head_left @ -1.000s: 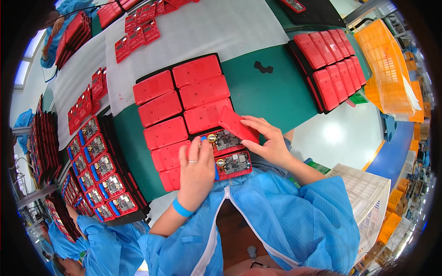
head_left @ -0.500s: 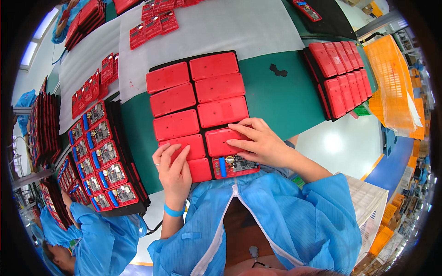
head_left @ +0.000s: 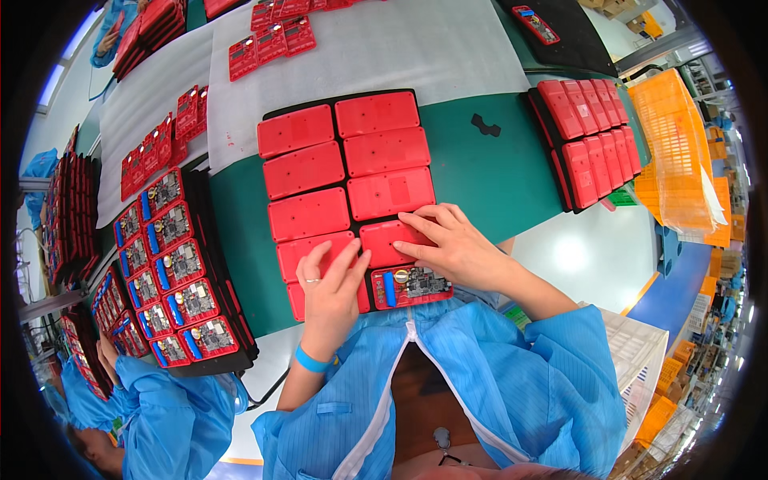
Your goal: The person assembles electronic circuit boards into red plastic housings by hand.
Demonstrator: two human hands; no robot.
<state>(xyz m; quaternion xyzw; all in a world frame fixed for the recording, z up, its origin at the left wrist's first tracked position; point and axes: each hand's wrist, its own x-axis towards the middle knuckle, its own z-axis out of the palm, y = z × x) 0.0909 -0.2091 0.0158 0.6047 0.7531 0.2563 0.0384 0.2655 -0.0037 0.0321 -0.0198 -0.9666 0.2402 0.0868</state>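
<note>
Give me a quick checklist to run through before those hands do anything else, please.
1. Red cover under the right hand lies in the right column's fourth place: ok. The red cover sitting fully flush: cannot tell.
2. Open red case nearest the person in that column is covered: not ok; its circuit board is exposed.
3. Blue cylindrical part lies inside that case: ok.
4. Left hand clear of the left-column covers: not ok; it is over the lower ones.
5. Screws in the covers' small dark holes: cannot tell; too small.
</note>
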